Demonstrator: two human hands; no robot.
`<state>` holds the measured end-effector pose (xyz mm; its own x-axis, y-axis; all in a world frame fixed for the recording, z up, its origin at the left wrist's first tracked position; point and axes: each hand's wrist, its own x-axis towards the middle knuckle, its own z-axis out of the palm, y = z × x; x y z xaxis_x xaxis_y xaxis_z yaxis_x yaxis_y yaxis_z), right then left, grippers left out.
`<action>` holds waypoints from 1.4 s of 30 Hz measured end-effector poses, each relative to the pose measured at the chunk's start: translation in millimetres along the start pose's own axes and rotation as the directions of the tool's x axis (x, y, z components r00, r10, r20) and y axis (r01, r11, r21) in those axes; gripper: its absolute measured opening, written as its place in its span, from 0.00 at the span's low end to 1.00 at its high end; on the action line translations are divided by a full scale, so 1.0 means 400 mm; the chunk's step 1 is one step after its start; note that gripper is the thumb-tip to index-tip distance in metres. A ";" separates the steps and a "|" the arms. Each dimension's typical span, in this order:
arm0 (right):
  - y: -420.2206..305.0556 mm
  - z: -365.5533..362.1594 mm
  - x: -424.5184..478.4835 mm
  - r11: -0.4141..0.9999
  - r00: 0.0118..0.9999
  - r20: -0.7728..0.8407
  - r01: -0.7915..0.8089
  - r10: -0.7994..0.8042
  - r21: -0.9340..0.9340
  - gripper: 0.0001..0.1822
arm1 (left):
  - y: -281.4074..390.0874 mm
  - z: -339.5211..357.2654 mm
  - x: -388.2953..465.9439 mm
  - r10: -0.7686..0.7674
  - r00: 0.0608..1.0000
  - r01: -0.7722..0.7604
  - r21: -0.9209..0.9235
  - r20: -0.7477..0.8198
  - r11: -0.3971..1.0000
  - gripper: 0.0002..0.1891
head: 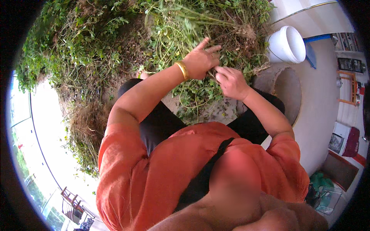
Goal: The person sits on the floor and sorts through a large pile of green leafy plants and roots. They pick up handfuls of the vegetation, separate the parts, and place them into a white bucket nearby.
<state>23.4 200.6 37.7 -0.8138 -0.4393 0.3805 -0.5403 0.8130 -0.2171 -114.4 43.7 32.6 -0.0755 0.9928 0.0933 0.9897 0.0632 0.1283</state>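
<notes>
My left hand (201, 61), with a gold-coloured bracelet (182, 70) at the wrist, reaches over a heap of uprooted leafy plants (173, 55). Its upper fingers are spread; its palm side is hidden, so any hold there is unclear. Close beside it, my right hand (232, 82) has its fingers bent in around thin brownish stems (212, 75) between the two hands. Just beyond the hands lies a motion-blurred plant with pale brown roots (245, 31). Small pod-like bits (237, 47) show among the roots nearby.
A white plastic bucket (292, 43) lies tilted at the upper right, beside a round-edged basin or hollow (287, 89). More plants (83, 43) spread over the left. My bent knees flank the heap. Farther off are a wooden chair (70, 202) and a wooden frame (354, 88).
</notes>
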 end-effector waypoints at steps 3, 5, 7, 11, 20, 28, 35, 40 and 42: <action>-0.071 -0.018 -0.080 0.999 0.994 0.103 0.030 -0.032 0.023 0.07 | 0.058 0.056 -0.028 0.137 0.990 -0.138 -0.174 -0.017 0.975 0.22; -0.111 -0.020 -0.130 0.997 0.990 0.132 0.037 -0.046 0.074 0.07 | 0.118 0.043 -0.034 0.101 0.962 -0.006 -0.352 0.253 0.936 0.21; -0.153 -0.052 -0.150 0.997 0.980 0.193 0.027 -0.041 0.075 0.07 | 0.158 0.087 -0.065 0.143 0.986 -0.093 -0.441 0.083 0.893 0.19; -0.180 -0.077 -0.211 0.999 0.972 0.234 0.017 -0.027 0.043 0.08 | 0.256 0.114 -0.101 0.036 0.985 0.066 -0.568 0.166 0.820 0.18; -0.164 -0.092 -0.191 0.980 0.934 -0.305 -0.200 0.185 -0.018 0.28 | 0.398 0.079 -0.182 -0.390 0.771 0.423 -0.863 0.503 -0.277 0.14; -0.226 0.032 -0.354 0.375 0.617 0.010 -0.492 0.787 0.786 0.07 | 0.419 0.124 -0.263 -0.403 0.816 0.152 -0.828 0.413 -0.540 0.09; -0.241 0.083 -0.309 0.054 0.621 0.154 -0.303 0.769 0.951 0.20 | 0.415 0.157 -0.193 -0.324 0.908 0.140 -0.921 0.266 -0.364 0.11; -0.245 0.056 -0.308 -0.177 0.637 0.339 -0.305 0.693 0.936 0.14 | 0.421 0.131 -0.169 -0.406 0.861 0.135 -0.908 0.305 -0.396 0.17; -0.228 0.089 -0.321 -0.116 0.654 0.257 -0.252 0.712 0.961 0.13 | 0.429 0.113 -0.162 -0.497 0.825 0.087 -0.930 0.269 -0.358 0.19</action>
<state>169.4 169.2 -23.4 -0.9716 0.1932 -0.1369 0.0619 -0.3508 -0.9344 66.0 -5.2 3.9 -0.5215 0.8151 -0.2522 -0.4738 -0.0309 0.8801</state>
